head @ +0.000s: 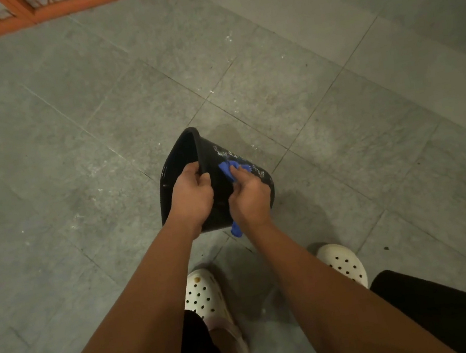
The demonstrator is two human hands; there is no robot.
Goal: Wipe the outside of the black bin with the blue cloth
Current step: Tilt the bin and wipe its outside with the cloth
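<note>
1. currently, black bin: held tipped over the grey tiled floor, mid-scene, just beyond the person's feet. its mouth faces left and its base points right. whether it touches the floor cannot be told.
2. left hand: fingers curled over the near part of the rim, gripping it. judged purpose: to steady the bin and turn its outer wall upward, within reach of the cloth.
3. right hand: clenched round the blue cloth, pressing it against the outer wall just right of the rim.
4. blue cloth: bright blue and bunched. one end shows beyond the fingertips, and a tail hangs below the wrist.
5. bin, appearance: dark plastic, tapered, with a rolled rim. whitish streaks and specks run along the outer wall, on the far side of the cloth and on toward the base.
6. judgement: wiping is in hand but not finished, since the marked stretch beyond the cloth looks uncleaned.
7. also present: white perforated clogs, near; orange-red frame, far left.
</note>
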